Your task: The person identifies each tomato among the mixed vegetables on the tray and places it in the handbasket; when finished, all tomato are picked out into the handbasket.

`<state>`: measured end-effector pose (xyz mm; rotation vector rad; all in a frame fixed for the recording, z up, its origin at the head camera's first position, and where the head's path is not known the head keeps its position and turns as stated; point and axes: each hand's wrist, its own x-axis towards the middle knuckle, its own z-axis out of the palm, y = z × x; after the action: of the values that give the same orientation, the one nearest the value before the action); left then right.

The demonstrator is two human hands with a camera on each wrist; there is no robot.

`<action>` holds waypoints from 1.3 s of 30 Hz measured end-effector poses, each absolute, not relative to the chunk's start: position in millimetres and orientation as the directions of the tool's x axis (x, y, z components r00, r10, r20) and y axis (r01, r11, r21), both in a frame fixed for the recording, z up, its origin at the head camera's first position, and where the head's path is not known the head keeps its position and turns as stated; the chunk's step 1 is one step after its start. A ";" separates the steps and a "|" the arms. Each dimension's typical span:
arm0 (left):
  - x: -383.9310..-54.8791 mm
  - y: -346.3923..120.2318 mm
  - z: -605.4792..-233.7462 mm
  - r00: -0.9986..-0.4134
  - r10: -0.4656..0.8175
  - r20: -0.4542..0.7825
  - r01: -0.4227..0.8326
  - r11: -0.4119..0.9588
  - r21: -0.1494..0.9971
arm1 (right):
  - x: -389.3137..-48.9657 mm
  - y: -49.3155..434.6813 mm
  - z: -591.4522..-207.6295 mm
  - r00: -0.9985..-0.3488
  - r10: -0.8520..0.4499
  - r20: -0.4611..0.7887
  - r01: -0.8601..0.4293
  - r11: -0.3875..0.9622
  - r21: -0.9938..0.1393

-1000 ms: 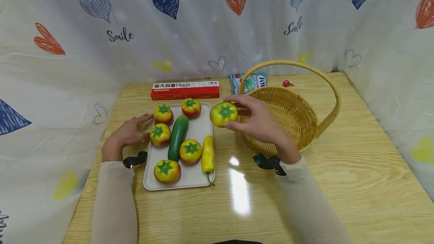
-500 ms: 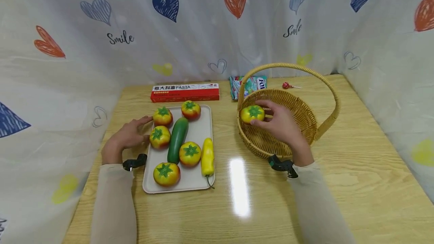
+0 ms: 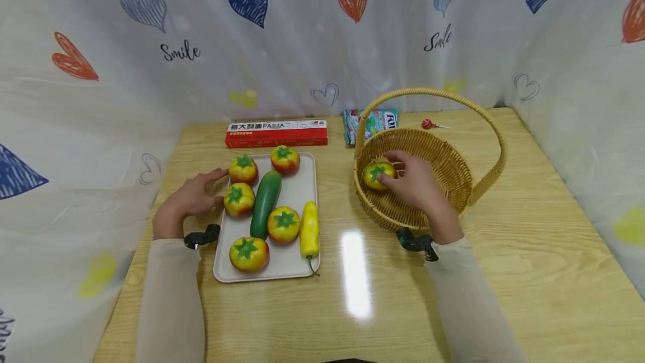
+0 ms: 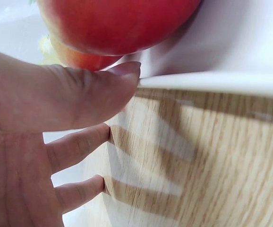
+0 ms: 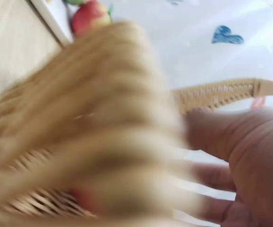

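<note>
Inside the left part of the wicker basket (image 3: 438, 170), my right hand (image 3: 415, 184) holds a yellow-red tomato (image 3: 375, 177) with a green leafy top, thumb and fingers on its right side. In the right wrist view, the blurred basket wall (image 5: 127, 118) hides most of the hold. My left hand (image 3: 194, 199) rests at the left edge of a white tray (image 3: 297, 184). Its thumb (image 4: 98, 94) lies at the tray rim beneath a tomato (image 4: 122, 23), and straight fingers reach down to the wooden table (image 4: 221, 165).
On the tray lie several tomatoes (image 3: 249, 254), a green cucumber (image 3: 265, 204) and a yellow pepper (image 3: 309, 229). Behind stand a red pasta box (image 3: 276, 134), a candy bag (image 3: 378, 122) and a lollipop (image 3: 428, 124). The basket's tall handle (image 3: 428, 92) arches over it.
My right hand has carried the tomato rightward from beside the tray and lowered it into the basket. The left hand has stayed at the tray's left edge.
</note>
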<state>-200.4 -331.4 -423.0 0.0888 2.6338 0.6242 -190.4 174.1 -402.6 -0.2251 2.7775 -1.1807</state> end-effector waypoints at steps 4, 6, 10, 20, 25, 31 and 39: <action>-201.4 -330.4 -420.9 -0.904 0.158 -0.398 -0.036 0.899 0.437 | -183.7 176.8 -390.3 -0.980 -0.199 0.000 -0.137 0.674 -0.726; -202.3 -330.1 -420.5 -0.904 0.157 -0.399 -0.034 0.901 0.432 | -179.8 177.1 -384.7 -0.977 -0.213 0.033 -0.167 0.652 -0.740; -204.3 -330.9 -420.7 -0.903 0.154 -0.400 -0.035 0.903 0.428 | -171.0 171.9 -373.7 -0.949 -0.300 0.099 -0.258 0.552 -0.793; -206.0 -333.3 -422.5 -0.906 0.158 -0.394 -0.029 0.904 0.427 | -160.5 126.4 -372.3 -0.784 -0.597 0.169 -0.374 0.237 -0.897; -205.2 -333.4 -423.2 -0.903 0.157 -0.399 -0.037 0.898 0.438 | -164.5 100.3 -387.4 -0.712 -0.688 0.143 -0.327 0.143 -0.934; -203.3 -332.6 -423.3 -0.903 0.165 -0.397 -0.033 0.894 0.447 | -172.7 70.6 -404.8 -0.661 -0.744 0.102 -0.306 0.143 -0.941; -202.9 -331.5 -424.3 -0.904 0.165 -0.394 -0.034 0.892 0.451 | -184.1 40.9 -429.6 -0.593 -0.804 0.053 -0.436 0.265 -0.860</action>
<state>-202.9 -331.5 -424.3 0.0961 2.6275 0.6374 -184.1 40.9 -429.6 -1.1252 2.1462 -1.2639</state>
